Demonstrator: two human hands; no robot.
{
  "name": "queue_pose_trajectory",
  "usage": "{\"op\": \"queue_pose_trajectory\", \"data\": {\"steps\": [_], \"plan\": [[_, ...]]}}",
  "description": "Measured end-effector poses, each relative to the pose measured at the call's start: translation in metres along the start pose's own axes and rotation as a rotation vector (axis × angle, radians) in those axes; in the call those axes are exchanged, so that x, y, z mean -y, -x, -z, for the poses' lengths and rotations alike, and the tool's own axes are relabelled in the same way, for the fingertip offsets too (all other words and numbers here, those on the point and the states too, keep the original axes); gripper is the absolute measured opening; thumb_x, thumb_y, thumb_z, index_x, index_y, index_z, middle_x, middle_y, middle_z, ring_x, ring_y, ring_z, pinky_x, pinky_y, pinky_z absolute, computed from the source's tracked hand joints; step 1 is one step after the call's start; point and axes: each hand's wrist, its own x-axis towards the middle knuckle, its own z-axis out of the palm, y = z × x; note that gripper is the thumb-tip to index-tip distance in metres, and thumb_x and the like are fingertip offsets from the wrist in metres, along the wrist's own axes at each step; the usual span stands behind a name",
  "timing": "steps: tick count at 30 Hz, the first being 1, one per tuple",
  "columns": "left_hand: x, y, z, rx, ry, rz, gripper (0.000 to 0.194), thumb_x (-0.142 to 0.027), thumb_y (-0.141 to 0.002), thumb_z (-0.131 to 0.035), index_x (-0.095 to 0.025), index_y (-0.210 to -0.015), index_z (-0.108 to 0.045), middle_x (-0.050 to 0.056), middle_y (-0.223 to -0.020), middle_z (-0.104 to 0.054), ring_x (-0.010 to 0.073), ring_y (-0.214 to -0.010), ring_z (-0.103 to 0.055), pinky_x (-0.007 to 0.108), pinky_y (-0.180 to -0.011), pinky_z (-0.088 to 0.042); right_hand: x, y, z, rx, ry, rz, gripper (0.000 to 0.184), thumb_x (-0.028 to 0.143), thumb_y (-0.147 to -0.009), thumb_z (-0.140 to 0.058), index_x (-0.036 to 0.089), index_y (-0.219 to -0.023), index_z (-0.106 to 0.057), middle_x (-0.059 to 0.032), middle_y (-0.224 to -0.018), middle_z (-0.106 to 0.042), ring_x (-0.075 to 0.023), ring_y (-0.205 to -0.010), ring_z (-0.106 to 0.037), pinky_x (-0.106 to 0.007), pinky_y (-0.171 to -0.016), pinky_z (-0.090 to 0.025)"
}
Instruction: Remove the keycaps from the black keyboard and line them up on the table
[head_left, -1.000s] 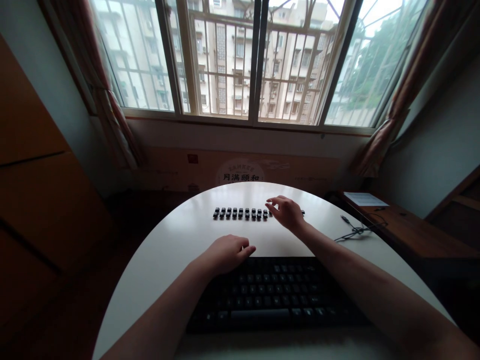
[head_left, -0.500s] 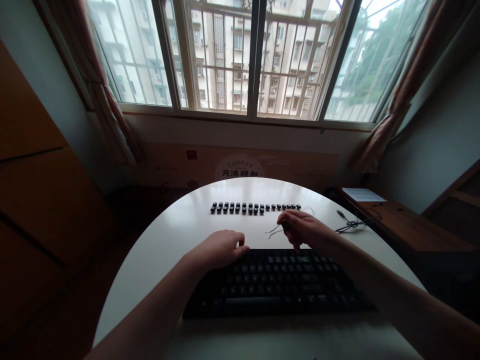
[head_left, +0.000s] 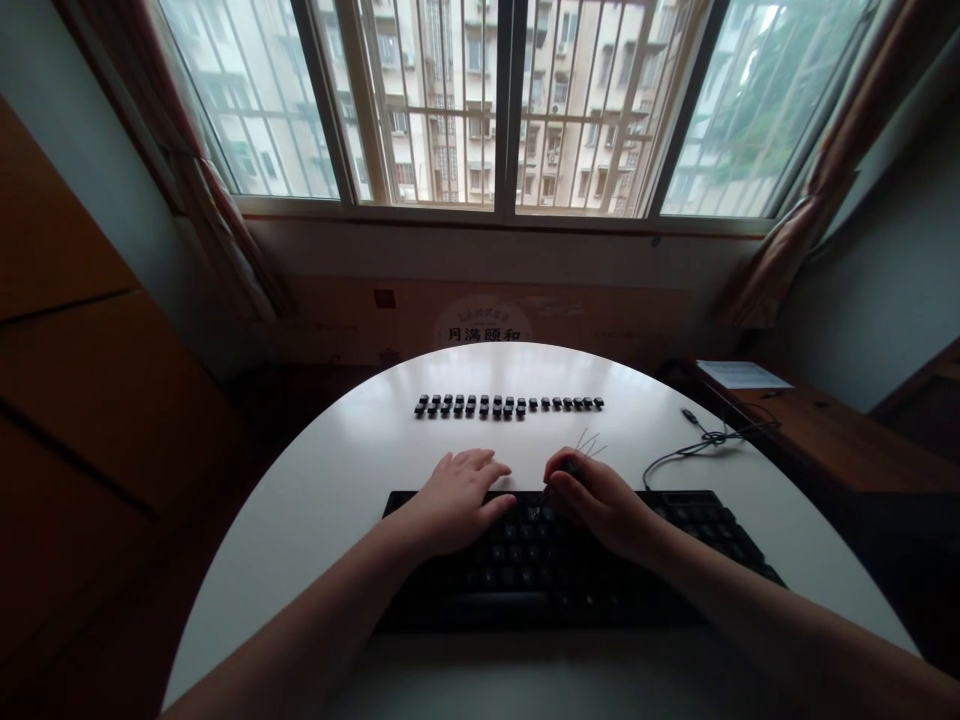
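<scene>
A black keyboard [head_left: 495, 602] lies on the white round table in front of me. My right hand [head_left: 600, 500] is closed around a wire keycap puller [head_left: 571, 466] over the upper middle of the keyboard. Thin wires stick out above the fist, and others seem to reach down to the keys, though the contact is hard to make out. Spread over the keyboard's upper left part, my left hand [head_left: 463, 498] has its fingers apart and holds nothing. Beyond both hands, several small black keycaps [head_left: 470, 404] stand in rows on the table.
The keyboard's dark cable [head_left: 709, 437] loops across the right side of the white table [head_left: 300, 530]. A wooden desk [head_left: 832, 430] with a sheet of paper [head_left: 742, 375] stands at the right. A wall and windows rise behind the table.
My right hand has come down over the keys, turning the keycap puller from pointing left to more upright. My left hand has moved slightly right and spread its fingers. The view has shifted slightly.
</scene>
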Motion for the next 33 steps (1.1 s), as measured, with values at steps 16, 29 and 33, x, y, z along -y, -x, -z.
{"op": "queue_pose_trajectory", "data": {"steps": [16,29,33], "plan": [[0.001,-0.002,-0.003,-0.05,-0.026,-0.074,0.043,-0.05,-0.093,-0.045,-0.025,-0.125,-0.059,0.011,-0.14,-0.051,0.0317,-0.131,-0.043,0.049,-0.109,-0.032,0.014,0.003,-0.001,0.142,0.341,0.123,0.022,0.04,-0.098,-0.046,0.019,-0.094,-0.053,0.0021,-0.071,-0.055,-0.0113,-0.061,-0.047,-0.024,-0.061,-0.039],[0.001,-0.001,-0.003,-0.061,-0.018,-0.075,0.041,-0.048,-0.093,-0.047,-0.025,-0.123,-0.061,0.011,-0.138,-0.053,0.0314,-0.129,-0.044,0.048,-0.108,-0.033,0.007,0.009,-0.005,0.079,0.367,0.18,0.018,0.036,-0.098,-0.046,0.02,-0.094,-0.051,0.0045,-0.065,-0.052,-0.0105,-0.056,-0.044,-0.024,-0.058,-0.037],[0.0,-0.001,-0.001,-0.061,-0.03,-0.075,0.04,-0.048,-0.093,-0.047,-0.025,-0.123,-0.061,0.011,-0.138,-0.053,0.0312,-0.129,-0.045,0.048,-0.108,-0.034,0.004,0.009,-0.005,0.054,0.315,0.191,0.018,0.037,-0.098,-0.048,0.02,-0.092,-0.051,0.004,-0.065,-0.052,-0.0107,-0.056,-0.045,-0.024,-0.057,-0.037]]}}
